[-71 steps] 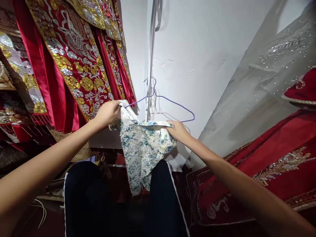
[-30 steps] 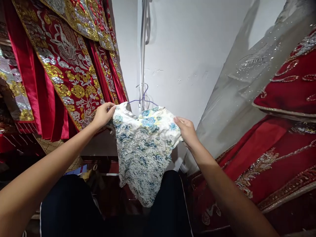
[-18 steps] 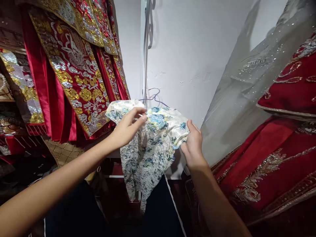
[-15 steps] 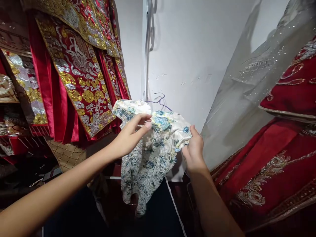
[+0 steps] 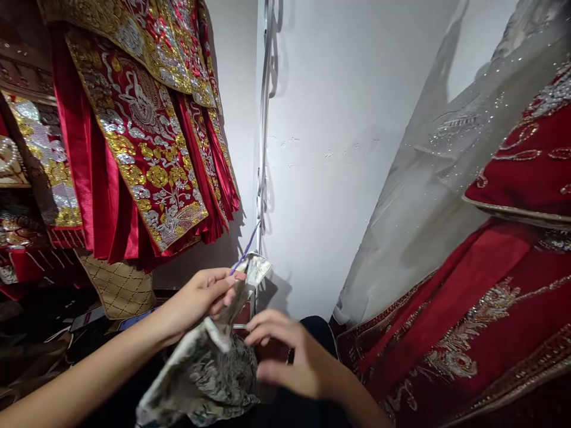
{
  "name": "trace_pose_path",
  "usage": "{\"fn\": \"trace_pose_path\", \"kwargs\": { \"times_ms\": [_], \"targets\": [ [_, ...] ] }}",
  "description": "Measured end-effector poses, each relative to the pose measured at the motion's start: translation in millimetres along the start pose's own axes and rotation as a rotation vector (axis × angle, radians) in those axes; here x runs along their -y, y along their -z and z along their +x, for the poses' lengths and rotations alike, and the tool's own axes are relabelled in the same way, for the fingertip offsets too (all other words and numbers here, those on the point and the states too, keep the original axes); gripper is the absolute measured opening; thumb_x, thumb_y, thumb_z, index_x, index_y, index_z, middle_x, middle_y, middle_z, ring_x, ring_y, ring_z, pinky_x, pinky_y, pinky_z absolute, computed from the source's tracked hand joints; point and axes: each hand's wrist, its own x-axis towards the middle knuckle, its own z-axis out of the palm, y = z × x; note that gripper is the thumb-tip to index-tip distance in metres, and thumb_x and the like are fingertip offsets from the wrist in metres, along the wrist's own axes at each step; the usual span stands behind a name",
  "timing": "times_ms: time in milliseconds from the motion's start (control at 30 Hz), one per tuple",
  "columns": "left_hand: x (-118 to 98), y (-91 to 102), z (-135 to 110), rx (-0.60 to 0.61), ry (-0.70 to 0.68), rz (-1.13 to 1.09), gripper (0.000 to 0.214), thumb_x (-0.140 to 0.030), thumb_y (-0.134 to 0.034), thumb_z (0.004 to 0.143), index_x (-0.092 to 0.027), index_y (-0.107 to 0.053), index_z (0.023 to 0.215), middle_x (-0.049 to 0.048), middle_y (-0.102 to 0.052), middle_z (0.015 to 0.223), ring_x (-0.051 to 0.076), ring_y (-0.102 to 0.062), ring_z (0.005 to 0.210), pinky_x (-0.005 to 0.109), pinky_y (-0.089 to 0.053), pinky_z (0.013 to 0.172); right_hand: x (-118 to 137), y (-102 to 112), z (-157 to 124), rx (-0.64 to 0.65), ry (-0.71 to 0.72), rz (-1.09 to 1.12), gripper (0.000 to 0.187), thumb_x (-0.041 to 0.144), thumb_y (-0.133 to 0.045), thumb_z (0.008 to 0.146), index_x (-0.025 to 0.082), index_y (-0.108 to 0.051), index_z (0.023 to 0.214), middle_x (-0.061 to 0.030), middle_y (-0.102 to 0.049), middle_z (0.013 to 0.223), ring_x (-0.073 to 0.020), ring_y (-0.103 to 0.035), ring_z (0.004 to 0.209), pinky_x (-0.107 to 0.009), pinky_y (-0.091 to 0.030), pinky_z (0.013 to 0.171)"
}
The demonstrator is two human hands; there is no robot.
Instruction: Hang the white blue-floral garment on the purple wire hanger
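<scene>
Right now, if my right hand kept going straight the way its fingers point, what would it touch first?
Probably the floral garment. The right hand points its fingers left toward that cloth, which the left hand holds bunched, and hardly any gap shows between them. Depth is unclear, so it may pass just in front.

My left hand point(image 5: 203, 297) and right hand point(image 5: 285, 353) are bare: no gloves, rings or bracelets that I can see. Both forearms are uncovered as far as the edge of the picture, with no sleeve showing on either and no watch on the wrists. My nails are short and unpainted. Below my arms I wear dark trousers point(image 5: 319, 330), seen only in part.
</scene>
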Motion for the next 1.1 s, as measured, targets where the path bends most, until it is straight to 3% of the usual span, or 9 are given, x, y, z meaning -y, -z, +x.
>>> {"fn": "trace_pose_path", "kwargs": {
  "times_ms": [67, 133, 200, 300, 500, 633, 733, 933, 1100],
  "targets": [
    [-8.5, 22.5, -6.7, 0.021, -0.029, 0.213, 0.039, -0.054, -0.061, 0.086, -0.019, -0.069, 0.098, -0.0043, -0.047, 0.058, 0.006, -0.03, 0.044, 0.021, -0.02, 0.042, -18.7, 20.9, 1.7, -0.422, -0.029, -0.11, 0.035, 0.041, -0.067, 0.082, 0.035, -0.066, 0.116, -0.0069, -0.06, 0.124, -0.0284, -0.059, 0.112, -0.045, -0.05, 0.094],
    [-22.6, 43.0, -9.5, 0.046, -0.062, 0.4, 0.038, -0.054, -0.058, 0.088, -0.019, -0.071, 0.094, -0.0021, -0.051, 0.058, 0.008, -0.036, 0.046, 0.021, -0.023, 0.043, -43.1, 38.8, 6.4, -0.715, -0.108, -0.185, 0.051, 0.045, -0.066, 0.083, 0.032, -0.056, 0.131, -0.0107, -0.052, 0.137, -0.0309, -0.048, 0.128, -0.049, -0.042, 0.105],
    [-36.2, 59.7, -6.4, 0.013, -0.105, 0.52, 0.037, -0.053, -0.057, 0.089, -0.019, -0.072, 0.091, 0.0013, -0.062, 0.065, 0.008, -0.041, 0.046, 0.021, -0.027, 0.044, -67.2, 53.0, 16.3, -0.703, -0.199, -0.128, 0.057, 0.054, -0.062, 0.085, 0.032, -0.05, 0.136, -0.0088, -0.049, 0.143, -0.0294, -0.044, 0.134, -0.047, -0.039, 0.109],
    [-46.3, 79.0, 13.8, -0.186, -0.241, 0.699, 0.037, -0.053, -0.057, 0.088, -0.019, -0.072, 0.084, 0.004, -0.07, 0.072, 0.011, -0.051, 0.047, 0.023, -0.037, 0.047, -89.3, 74.0, 45.0, -0.601, -0.204, 0.087, 0.046, 0.062, -0.051, 0.088, 0.024, -0.063, 0.112, -0.007, -0.066, 0.115, -0.0263, -0.059, 0.113, -0.039, -0.047, 0.096],
    [-47.1, 97.6, 95.3, -0.588, -0.585, 1.008, 0.035, -0.049, -0.056, 0.087, -0.019, -0.073, 0.083, 0.0055, -0.073, 0.074, 0.019, -0.063, 0.064, 0.029, -0.045, 0.063, -81.0, 141.5, 120.9, -0.814, -0.101, 0.279, 0.048, 0.065, -0.068, 0.069, 0.019, -0.061, 0.079, -0.0029, -0.066, 0.073, -0.0204, -0.061, 0.072, -0.031, -0.05, 0.069],
    [-59.2, 83.2, 140.9, -0.587, -0.635, 1.011, 0.034, -0.045, -0.057, 0.087, -0.016, -0.072, 0.078, 0.0082, -0.073, 0.074, 0.02, -0.063, 0.066, 0.031, -0.045, 0.064, -79.7, 175.8, 115.4, -0.982, -0.074, 0.261, 0.046, 0.062, -0.071, 0.065, 0.019, -0.061, 0.079, -0.0015, -0.064, 0.071, -0.0198, -0.061, 0.071, -0.03, -0.049, 0.067],
    [-57.4, 61.0, 151.2, -0.468, -0.68, 0.997, 0.027, -0.038, -0.057, 0.089, -0.017, -0.072, 0.082, 0.0082, -0.072, 0.078, 0.02, -0.064, 0.07, 0.032, -0.047, 0.069, -88.4, 168.0, 76.0, -1.038, -0.079, 0.276, 0.039, 0.056, -0.069, 0.071, 0.02, -0.059, 0.081, -0.0002, -0.063, 0.073, -0.0187, -0.06, 0.071, -0.029, -0.048, 0.068],
    [23.9, 8.7, 114.5, -0.513, -0.877, 0.93, 0.023, -0.03, -0.052, 0.092, -0.024, -0.067, 0.108, 0.0117, -0.065, 0.101, 0.026, -0.06, 0.1, 0.041, -0.046, 0.089, -107.5, 111.0, 37.7, -1.011, -0.111, 0.122, 0.035, 0.057, -0.05, 0.089, 0.023, -0.051, 0.083, 0.0002, -0.055, 0.08, -0.0171, -0.056, 0.08, -0.026, -0.046, 0.075],
    [112.1, -24.5, 97.6, -0.262, -0.51, 0.809, 0.045, -0.037, -0.046, 0.097, -0.032, -0.045, 0.141, 0.0011, -0.06, 0.069, 0.022, -0.059, 0.062, 0.033, -0.044, 0.064, -122.8, 111.9, 50.9, -1.041, -0.124, 0.069, 0.037, 0.058, -0.048, 0.089, 0.022, -0.05, 0.083, -0.0005, -0.052, 0.081, -0.0165, -0.052, 0.081, -0.024, -0.044, 0.076]
  ]
}}
